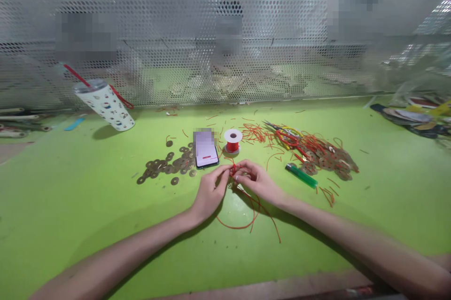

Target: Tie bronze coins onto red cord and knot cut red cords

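Observation:
My left hand (214, 188) and my right hand (259, 181) meet at the middle of the green table, fingers pinched on a red cord (237, 228). A long loop and loose ends of the cord hang below onto the tabletop. Whether a coin sits between the fingertips is hidden. Just beyond my hands stands a white spool (233, 136) wound with red thread. A phone (206, 149) with a lit screen lies beside the spool, past my left hand. To the right of my right hand lies a green lighter (301, 176).
Loose brown holed coins (172, 164) spread at left; more coins (338, 161) tangled with red cords lie at right. Scissors (287, 136) rest near them. A patterned tumbler (109, 105) with a red straw stands back left. Behind the table (158, 257) rises a perforated metal screen (169, 22).

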Tool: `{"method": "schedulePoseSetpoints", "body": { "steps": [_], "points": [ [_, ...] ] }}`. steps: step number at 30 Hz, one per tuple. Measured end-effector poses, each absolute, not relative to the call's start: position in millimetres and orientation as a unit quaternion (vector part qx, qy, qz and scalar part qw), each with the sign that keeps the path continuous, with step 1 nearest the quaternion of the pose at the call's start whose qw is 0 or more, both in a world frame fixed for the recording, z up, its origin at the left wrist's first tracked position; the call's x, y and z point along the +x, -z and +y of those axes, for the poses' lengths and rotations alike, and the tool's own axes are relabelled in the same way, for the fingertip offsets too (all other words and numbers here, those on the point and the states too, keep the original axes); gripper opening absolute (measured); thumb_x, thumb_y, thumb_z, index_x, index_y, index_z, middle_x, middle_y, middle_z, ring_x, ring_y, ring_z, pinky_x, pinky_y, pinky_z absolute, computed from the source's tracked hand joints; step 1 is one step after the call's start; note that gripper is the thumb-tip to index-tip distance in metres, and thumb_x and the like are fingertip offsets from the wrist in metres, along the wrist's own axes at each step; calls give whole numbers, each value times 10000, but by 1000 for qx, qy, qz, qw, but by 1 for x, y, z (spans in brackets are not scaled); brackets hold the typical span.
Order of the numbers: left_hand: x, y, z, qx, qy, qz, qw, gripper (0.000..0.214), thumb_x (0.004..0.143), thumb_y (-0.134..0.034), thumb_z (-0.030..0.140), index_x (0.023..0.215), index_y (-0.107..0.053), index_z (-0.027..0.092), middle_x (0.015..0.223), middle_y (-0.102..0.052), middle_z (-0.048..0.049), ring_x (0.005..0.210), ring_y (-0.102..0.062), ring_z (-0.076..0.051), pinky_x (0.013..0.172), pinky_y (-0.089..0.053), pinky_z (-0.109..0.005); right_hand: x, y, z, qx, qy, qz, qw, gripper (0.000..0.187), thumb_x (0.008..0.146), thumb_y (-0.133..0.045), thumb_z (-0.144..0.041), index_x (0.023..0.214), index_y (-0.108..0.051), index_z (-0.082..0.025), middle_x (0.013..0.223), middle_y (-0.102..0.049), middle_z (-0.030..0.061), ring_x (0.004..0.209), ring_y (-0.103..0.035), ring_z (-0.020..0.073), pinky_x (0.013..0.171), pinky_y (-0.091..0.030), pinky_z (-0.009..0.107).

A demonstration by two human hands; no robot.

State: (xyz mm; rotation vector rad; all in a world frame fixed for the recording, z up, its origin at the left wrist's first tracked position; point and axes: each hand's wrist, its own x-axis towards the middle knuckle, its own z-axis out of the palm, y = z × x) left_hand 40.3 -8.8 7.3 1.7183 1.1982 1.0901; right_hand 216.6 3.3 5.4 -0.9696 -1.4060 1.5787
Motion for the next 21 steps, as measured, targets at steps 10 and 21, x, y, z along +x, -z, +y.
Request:
{"method": "schedulePoseSetpoints", "body": {
  "steps": [10,21],
  "points": [
    [42,-7,-6,639,-443,460,428,166,918,-626,289,987,-699,156,998,-768,-84,936,-731,-218,872,-569,-341,216,-1,3,-382,-626,-562,384,273,828,-733,-325,967,-524,-217,849,-655,-8,774,-633,137,735,-490,311],
    [41,-4,-2,586,-479,481,443,149,906,-628,307,927,-631,160,905,-765,-81,871,-749,-226,824,-577,-344,239,-36,19,-370,-630,-591,341,286,797,-752,-334,971,-550,-232,730,-601,-32,617,-527,112,576,-381,267]
  ]
}}
